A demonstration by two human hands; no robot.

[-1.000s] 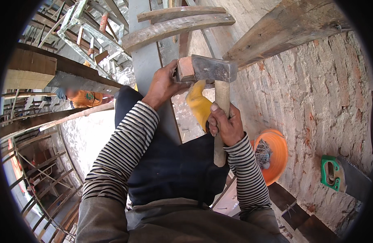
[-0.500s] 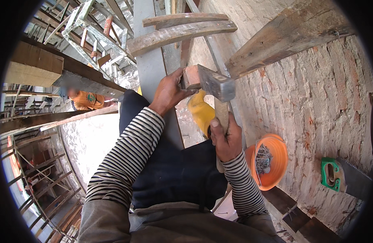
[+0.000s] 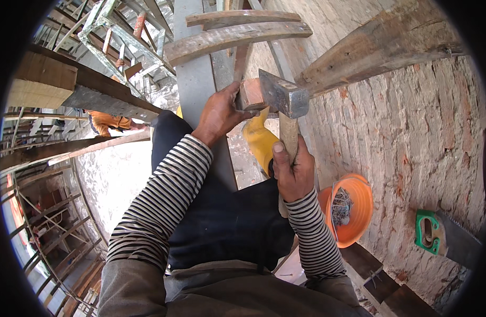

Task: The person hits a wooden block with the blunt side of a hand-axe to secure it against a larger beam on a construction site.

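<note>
My left hand (image 3: 217,112) grips the end of a short wood block (image 3: 251,94), its cut face pinkish, between thumb and fingers. In my right hand (image 3: 294,170) is a hatchet (image 3: 285,98) with a square hammer poll, held upright by its pale wooden handle. The hatchet's steel edge stands right against the block's right end; whether it has bitten in, I cannot tell. Below the tool head shows a yellow boot (image 3: 258,138). My dark-trousered legs lie beneath both hands, astride a long grey plank (image 3: 195,87).
Two curved wood pieces (image 3: 237,39) lie across the plank's far part. On the right, an orange bucket (image 3: 363,211) holds nails, and a green-handled saw (image 3: 428,232) is by the rough brick wall (image 3: 391,137). A co-worker in orange (image 3: 108,121) is below left, among beams and scaffolding.
Both hands, with the block and hatchet, have shifted slightly away from me; the hatchet stays against the block. The co-worker in orange has bent lower.
</note>
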